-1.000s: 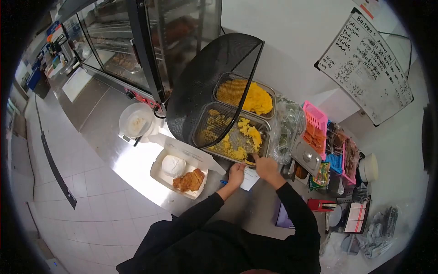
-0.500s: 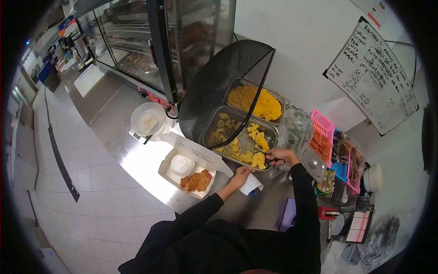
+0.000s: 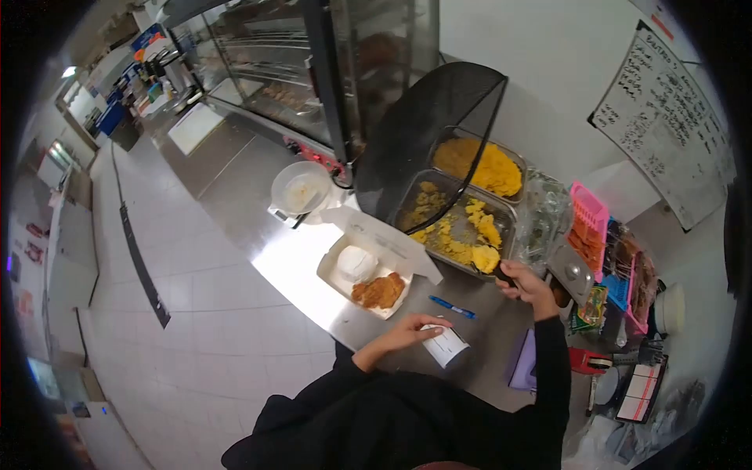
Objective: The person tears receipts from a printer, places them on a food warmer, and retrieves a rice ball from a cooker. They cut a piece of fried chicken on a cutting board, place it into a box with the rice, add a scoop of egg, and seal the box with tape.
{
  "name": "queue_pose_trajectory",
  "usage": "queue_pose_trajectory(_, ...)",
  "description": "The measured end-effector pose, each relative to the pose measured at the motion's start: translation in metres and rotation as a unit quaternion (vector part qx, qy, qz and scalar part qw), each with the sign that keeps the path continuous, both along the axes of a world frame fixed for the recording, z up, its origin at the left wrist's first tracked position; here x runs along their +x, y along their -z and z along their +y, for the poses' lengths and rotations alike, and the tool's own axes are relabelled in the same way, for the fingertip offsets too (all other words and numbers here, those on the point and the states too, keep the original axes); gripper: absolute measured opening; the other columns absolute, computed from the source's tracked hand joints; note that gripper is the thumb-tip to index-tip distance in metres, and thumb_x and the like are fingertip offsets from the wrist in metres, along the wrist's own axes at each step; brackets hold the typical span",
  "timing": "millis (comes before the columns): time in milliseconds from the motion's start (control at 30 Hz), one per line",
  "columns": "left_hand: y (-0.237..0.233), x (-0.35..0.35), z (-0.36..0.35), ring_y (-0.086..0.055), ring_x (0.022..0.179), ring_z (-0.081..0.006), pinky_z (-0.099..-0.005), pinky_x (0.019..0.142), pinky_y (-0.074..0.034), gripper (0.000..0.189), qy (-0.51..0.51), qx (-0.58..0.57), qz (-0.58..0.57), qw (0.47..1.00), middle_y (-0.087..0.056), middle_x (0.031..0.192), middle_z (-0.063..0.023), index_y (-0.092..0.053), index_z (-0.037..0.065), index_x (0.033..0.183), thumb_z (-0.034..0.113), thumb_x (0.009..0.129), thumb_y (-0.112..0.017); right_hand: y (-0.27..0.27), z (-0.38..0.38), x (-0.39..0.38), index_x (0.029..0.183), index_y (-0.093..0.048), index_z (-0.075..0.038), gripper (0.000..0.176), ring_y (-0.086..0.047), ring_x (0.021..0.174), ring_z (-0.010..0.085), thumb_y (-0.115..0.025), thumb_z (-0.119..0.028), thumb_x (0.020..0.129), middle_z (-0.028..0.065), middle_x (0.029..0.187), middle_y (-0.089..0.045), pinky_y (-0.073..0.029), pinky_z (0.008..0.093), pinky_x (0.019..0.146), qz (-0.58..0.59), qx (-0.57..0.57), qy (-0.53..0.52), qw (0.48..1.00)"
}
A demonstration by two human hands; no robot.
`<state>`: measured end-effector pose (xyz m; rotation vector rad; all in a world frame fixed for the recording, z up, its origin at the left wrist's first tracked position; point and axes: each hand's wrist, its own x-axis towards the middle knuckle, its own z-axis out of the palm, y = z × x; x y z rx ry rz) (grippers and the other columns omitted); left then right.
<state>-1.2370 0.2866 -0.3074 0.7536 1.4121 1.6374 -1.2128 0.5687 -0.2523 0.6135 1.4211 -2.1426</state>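
My right hand [image 3: 529, 283] is closed on the dark handle of a spoon. Its bowl sits at the near right corner of a metal tray [image 3: 513, 229], with a lump of yellow scrambled egg [image 3: 486, 258] on it. Over the counter, my left hand [image 3: 409, 332] pinches a small white paper slip [image 3: 445, 346] by its edge. Beyond that hand stands an open takeaway box [image 3: 335, 283] holding a white mound of rice [image 3: 357, 265] and a piece of fried chicken [image 3: 379, 291]. A blue pen [image 3: 452, 306] lies between the box and my right hand.
A black mesh cover [image 3: 427, 133] leans over the trays, with a fuller egg tray [image 3: 501, 168] behind. A bowl on a scale [image 3: 301, 190] stands left, beside a glass display cabinet [image 3: 329, 94]. Pink baskets [image 3: 589, 205], a metal lid [image 3: 572, 272] and a purple item [image 3: 523, 362] are right.
My left hand has drawn back toward my body with the paper slip, uncovering the blue pen. The view has shifted left, and my right hand stays at the tray with the spoon.
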Motion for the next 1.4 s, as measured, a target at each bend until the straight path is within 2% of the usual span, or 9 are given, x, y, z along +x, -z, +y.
queue_pose_trajectory(367, -0.017, -0.064, -0.152, -0.049, 0.096, -0.0182, -0.0301, 0.084, -0.038, 0.037, -0.452, 0.14, -0.152, 0.868, -0.05, 0.106, -0.0125, -0.045, -0.006, 0.11, 0.015, 0.08, -0.046, 0.024, -0.155, 0.001, 0.116, -0.031, -0.009, 0.031, -0.032, 0.052, 0.0073, -0.036, -0.01, 0.086, 0.0057, 0.073, -0.04, -0.026, 0.0168, 0.043, 0.018, -0.213, -0.041, 0.976)
queue_pose_trajectory(467, -0.019, -0.076, -0.149, -0.045, 0.102, -0.018, -0.0277, 0.087, -0.035, 0.041, -0.515, 0.063, -0.042, 0.854, -0.042, 0.118, -0.0115, -0.039, 0.0, 0.119, 0.011, 0.08, -0.047, 0.079, -0.204, -0.029, 0.123, -0.021, -0.005, 0.045, -0.044, 0.061, 0.0175, -0.038, -0.003, 0.081, 0.0131, 0.085, -0.046, -0.039, 0.0245, 0.054, 0.053, -0.076, 0.049, 0.994)
queue_pose_trajectory(500, -0.011, -0.081, -0.145, -0.044, 0.103, -0.0178, -0.0262, 0.086, -0.034, 0.049, -0.529, 0.022, 0.056, 0.846, -0.039, 0.121, -0.0101, -0.034, 0.003, 0.123, 0.009, 0.077, -0.051, 0.113, -0.22, -0.04, 0.124, -0.013, 0.0, 0.058, -0.043, 0.071, 0.0229, -0.047, -0.002, 0.076, 0.0165, 0.09, -0.042, -0.037, 0.0305, 0.066, 0.207, 0.259, 0.056, 0.942)
queue_pose_trajectory(533, -0.003, -0.086, -0.139, -0.042, 0.105, -0.0193, -0.0277, 0.087, -0.034, 0.056, -0.517, -0.028, 0.112, 0.848, -0.038, 0.122, -0.0113, -0.029, 0.003, 0.125, 0.008, 0.075, -0.053, 0.131, -0.234, -0.045, 0.125, -0.006, 0.004, 0.073, -0.042, 0.081, 0.0283, -0.055, -0.001, 0.071, 0.0199, 0.095, -0.038, -0.036, 0.0364, 0.078, 0.33, 0.56, 0.053, 0.758)
queue_pose_trajectory(633, 0.02, -0.097, -0.105, -0.036, 0.108, -0.0289, -0.0344, 0.087, -0.032, 0.077, -0.454, -0.105, 0.325, 0.823, -0.037, 0.119, -0.0168, -0.013, 0.0, 0.129, 0.009, 0.069, -0.059, 0.111, -0.269, -0.043, 0.124, 0.002, 0.01, 0.084, -0.031, 0.098, 0.0418, -0.057, 0.0, 0.065, 0.0289, 0.107, -0.028, -0.019, 0.0478, 0.092, 0.142, 0.681, -0.106, 0.711)
queue_pose_trajectory(833, 0.045, -0.119, -0.072, -0.032, 0.104, -0.0407, -0.0415, 0.092, -0.027, 0.088, -0.27, -0.267, 0.475, 0.794, -0.03, 0.121, -0.0222, -0.009, -0.007, 0.126, 0.012, 0.059, -0.064, 0.099, -0.273, -0.041, 0.127, -0.006, 0.005, 0.069, -0.027, 0.103, 0.045, -0.043, 0.008, 0.068, 0.0301, 0.112, -0.023, -0.021, 0.05, 0.09, 0.208, 0.663, 0.032, 0.719)
queue_pose_trajectory(1233, 0.047, -0.126, -0.081, -0.036, 0.1, -0.0389, -0.0439, 0.093, -0.025, 0.089, -0.243, -0.249, 0.487, 0.801, -0.038, 0.112, -0.0209, -0.017, -0.003, 0.126, 0.018, 0.056, -0.068, 0.095, -0.276, -0.045, 0.13, -0.005, -0.002, 0.077, -0.027, 0.109, 0.0396, -0.044, 0.011, 0.065, 0.0248, 0.115, -0.026, -0.019, 0.0453, 0.094, 0.163, 0.638, 0.075, 0.749)
queue_pose_trajectory(1333, 0.033, -0.123, -0.089, -0.039, 0.095, -0.0353, -0.0427, 0.088, -0.029, 0.087, -0.244, -0.249, 0.507, 0.788, -0.043, 0.103, -0.02, -0.018, -0.003, 0.125, 0.017, 0.056, -0.067, 0.092, -0.273, -0.04, 0.129, -0.005, -0.001, 0.066, -0.034, 0.102, 0.0367, -0.04, 0.008, 0.073, 0.0221, 0.108, -0.034, -0.019, 0.0428, 0.094, 0.242, 0.61, 0.19, 0.73)
queue_pose_trajectory(1400, 0.033, -0.125, -0.099, -0.04, 0.093, -0.0341, -0.0413, 0.085, -0.03, 0.084, -0.212, -0.241, 0.5, 0.804, -0.044, 0.101, -0.0199, -0.02, -0.004, 0.125, 0.017, 0.058, -0.066, 0.085, -0.254, -0.025, 0.128, -0.009, 0.002, 0.052, -0.041, 0.091, 0.0334, -0.033, 0.003, 0.081, 0.0184, 0.102, -0.04, -0.024, 0.0378, 0.092, 0.328, 0.686, 0.217, 0.612)
